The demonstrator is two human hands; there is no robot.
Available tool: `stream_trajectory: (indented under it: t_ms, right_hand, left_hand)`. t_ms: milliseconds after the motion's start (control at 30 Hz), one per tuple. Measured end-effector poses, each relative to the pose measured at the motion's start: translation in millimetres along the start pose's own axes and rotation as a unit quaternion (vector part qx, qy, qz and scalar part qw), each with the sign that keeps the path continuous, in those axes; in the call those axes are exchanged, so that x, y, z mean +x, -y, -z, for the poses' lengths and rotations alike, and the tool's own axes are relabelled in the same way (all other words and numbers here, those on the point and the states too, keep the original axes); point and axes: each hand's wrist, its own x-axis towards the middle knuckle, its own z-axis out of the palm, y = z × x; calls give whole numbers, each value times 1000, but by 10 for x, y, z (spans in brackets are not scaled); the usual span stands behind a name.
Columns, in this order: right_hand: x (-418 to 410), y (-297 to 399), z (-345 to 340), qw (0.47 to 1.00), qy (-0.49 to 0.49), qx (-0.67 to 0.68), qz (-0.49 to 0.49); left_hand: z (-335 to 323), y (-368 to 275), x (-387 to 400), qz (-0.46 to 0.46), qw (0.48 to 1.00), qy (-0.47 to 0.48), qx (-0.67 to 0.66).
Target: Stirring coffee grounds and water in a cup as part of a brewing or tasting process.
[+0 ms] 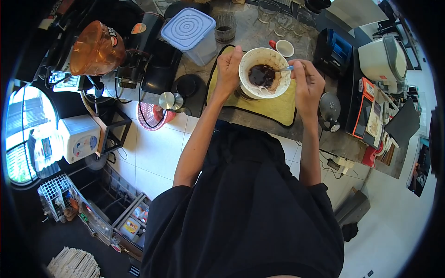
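Note:
A white coffee dripper [244,79] holds dark wet coffee [263,75], with brown residue up its inner wall. It stands above a glass vessel [244,93] that is mostly hidden beneath it. My left hand [229,69] is closed at the dripper's left side, thumb up; the part it grips is hidden by the fingers. Between the thumb and fingers of my right hand [307,83] is a spoon [285,68] with a blue handle, its lower end reaching into the coffee. Under the vessel lies a yellow cloth [274,113] with a dark border.
Behind the dripper is a small white cup [285,48] with a red handle. A lidded plastic container [198,41] and a coffee grinder [135,62] stand left. Several glasses [283,24] sit at the back. A grey gooseneck kettle [329,106] is close to my right hand.

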Motion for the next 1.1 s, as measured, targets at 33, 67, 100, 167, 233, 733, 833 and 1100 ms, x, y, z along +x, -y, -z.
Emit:
stream_trajectory:
  t_ms: [33,67,100,167,233,733,833,1100]
  right_hand:
    - [0,-24,-31,1000,-4,-6,0]
    - [3,-37,-37,1000,-5,-6,0]
    - [8,-46,-37,1000,-13,16,-21]
    - [23,-97,-26,998,-21,40,-40]
    - [41,-202,9,991,-40,109,-72]
    - [59,86,173,973,-58,215,-55]
    - [53,103,120,994,-54,95,-24]
    - [14,-176,2,997,-20,56,-46]
  left_hand:
    - [-2,2,3,4,1000,-2,-4]
    - [-2,1,7,8,1000,-4,-8]
    - [0,-2,9,7,1000,-3,-8]
    - [5,-5,9,4,1000,-1,-2]
    - [9,-6,-1,-3,1000,-1,-5]
    - [-5,-36,-12,14,1000,5,-14]
    - [-37,-75,-17,18,1000,-3,-16]
    - [-45,-76,-7,7,1000,-4,4]
